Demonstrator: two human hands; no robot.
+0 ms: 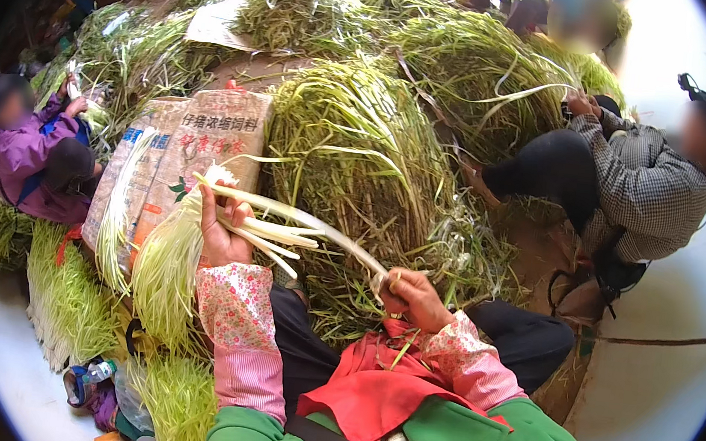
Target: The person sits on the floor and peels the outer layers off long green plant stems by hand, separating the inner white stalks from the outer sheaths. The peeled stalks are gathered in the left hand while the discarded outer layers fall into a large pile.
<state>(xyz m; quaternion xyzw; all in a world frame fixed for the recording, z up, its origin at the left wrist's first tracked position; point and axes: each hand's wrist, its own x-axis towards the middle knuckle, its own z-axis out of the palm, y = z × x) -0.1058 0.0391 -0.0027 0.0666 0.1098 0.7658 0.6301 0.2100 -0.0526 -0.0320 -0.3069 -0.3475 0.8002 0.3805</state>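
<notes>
My left hand (224,233) grips several pale, trimmed-looking stems (277,233) of long leafy greens, their white ends pointing right. One longer stalk (311,219) stretches from that hand to my right hand (419,300), whose fingers are closed on its root end, where papery skin hangs loose. Beside my left hand, a sheaf of cleaned greens (171,266) rests on flattened printed sacks (167,114), light leaves drooping toward me. Farther left on the sacks lies a thinner bunch (124,206). Ahead of my knees is a large heap of uncleaned stalks (345,174).
A person in purple (44,149) sits at left and a person in a checked top (641,180) at right, both handling stalks. More heaps (309,19) fill the back. Stacked clean greens (71,294) and a plastic bottle (99,371) lie at lower left.
</notes>
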